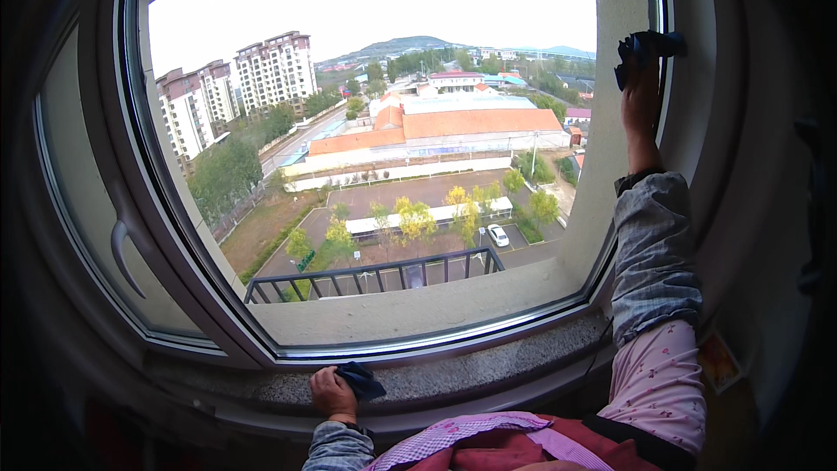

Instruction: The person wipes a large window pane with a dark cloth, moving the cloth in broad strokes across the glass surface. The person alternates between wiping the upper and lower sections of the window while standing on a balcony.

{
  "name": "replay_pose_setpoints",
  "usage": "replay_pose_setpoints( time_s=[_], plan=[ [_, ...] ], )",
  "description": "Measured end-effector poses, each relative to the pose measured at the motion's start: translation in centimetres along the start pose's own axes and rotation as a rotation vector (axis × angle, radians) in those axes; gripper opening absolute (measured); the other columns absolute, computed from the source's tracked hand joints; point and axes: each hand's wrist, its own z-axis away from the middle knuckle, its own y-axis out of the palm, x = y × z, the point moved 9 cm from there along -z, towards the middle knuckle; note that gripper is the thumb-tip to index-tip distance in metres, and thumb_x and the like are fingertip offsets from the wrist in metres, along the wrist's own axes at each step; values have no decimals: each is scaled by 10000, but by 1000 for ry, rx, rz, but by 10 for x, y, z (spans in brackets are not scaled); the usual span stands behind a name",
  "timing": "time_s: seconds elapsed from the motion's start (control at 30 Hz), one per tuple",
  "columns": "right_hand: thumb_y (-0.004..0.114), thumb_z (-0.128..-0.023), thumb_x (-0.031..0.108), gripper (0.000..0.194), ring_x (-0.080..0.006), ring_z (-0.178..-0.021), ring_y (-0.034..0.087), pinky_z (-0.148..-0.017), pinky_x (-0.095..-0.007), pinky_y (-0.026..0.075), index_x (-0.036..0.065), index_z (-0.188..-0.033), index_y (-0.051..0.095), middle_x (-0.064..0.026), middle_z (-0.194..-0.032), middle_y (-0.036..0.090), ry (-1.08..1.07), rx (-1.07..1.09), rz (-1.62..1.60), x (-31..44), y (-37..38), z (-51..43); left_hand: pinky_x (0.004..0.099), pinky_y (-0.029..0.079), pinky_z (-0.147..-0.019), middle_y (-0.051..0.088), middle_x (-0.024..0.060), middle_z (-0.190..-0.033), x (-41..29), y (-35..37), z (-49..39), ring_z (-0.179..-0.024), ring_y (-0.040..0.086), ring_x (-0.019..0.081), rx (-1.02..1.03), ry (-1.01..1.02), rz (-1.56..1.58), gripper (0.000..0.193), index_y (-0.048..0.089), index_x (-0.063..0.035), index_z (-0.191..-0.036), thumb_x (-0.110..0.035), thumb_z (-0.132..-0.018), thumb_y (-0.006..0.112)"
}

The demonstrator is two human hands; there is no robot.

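Observation:
High on the right, my right hand [639, 103] grips a crumpled dark blue cloth [644, 52] against the right edge of the window pane [418, 183] and its frame. The cloth hides most of those fingers. Low in the view, my left hand [332, 394] rests on the speckled stone sill [458, 365], fingers closed on a second dark cloth [361, 381]. Part of that cloth lies over the sill, close to the bottom rail of the window frame [418, 352].
A curved window handle [121, 255] juts from the narrower sash on the left. Outside the glass stands a dark metal railing [379, 275]. A thin dark cable [596, 348] hangs over the sill at right. A picture-like card [719, 361] is at the lower right.

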Motion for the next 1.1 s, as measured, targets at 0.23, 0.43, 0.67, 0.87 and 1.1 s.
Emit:
replay_pose_setpoints(
  time_s=[0.23,0.43,0.67,0.87,1.1],
  plan=[
    [668,-992,247,545,-327,-1419,468,-1165,-509,365,98,-1484,489,-141,-1524,496,-342,237,-194,216,79,-26,473,506,-979,673,127,-1102,-4,-3,-1,-1105,604,350,1,10,-10,129,666,-70,-1041,-87,-949,577],
    [742,-962,258,546,-232,-1425,500,-1181,-505,396,180,-1468,551,-44,-1489,575,-634,247,-123,351,87,-41,476,503,-987,671,139,-1120,0,0,0,-1108,600,361,7,15,-2,138,659,-56,-1048,-75,-958,556],
    [531,-1077,146,341,-95,-867,658,-674,-212,519,57,-1405,501,-20,-1084,648,192,413,-1317,184,73,-112,481,502,-984,672,144,-1117,5,4,2,-1103,599,366,8,-1,-16,139,658,-53,-1051,-59,-947,566],
    [610,-1037,207,314,-5,-812,581,-619,-175,426,127,-1340,626,81,-1004,634,390,224,-1102,28,66,-88,467,495,-1000,668,142,-1120,9,5,3,-1102,597,359,34,-48,-40,136,656,-57,-1060,-68,-950,576],
    [577,-1055,266,562,-366,-1182,615,-983,-465,496,73,-1555,409,-179,-1350,624,-234,1,-55,58,2,25,469,493,-985,665,137,-1107,5,2,1,-1085,594,358,0,-57,-61,130,654,-65,-1048,-66,-941,581]
  ],
)
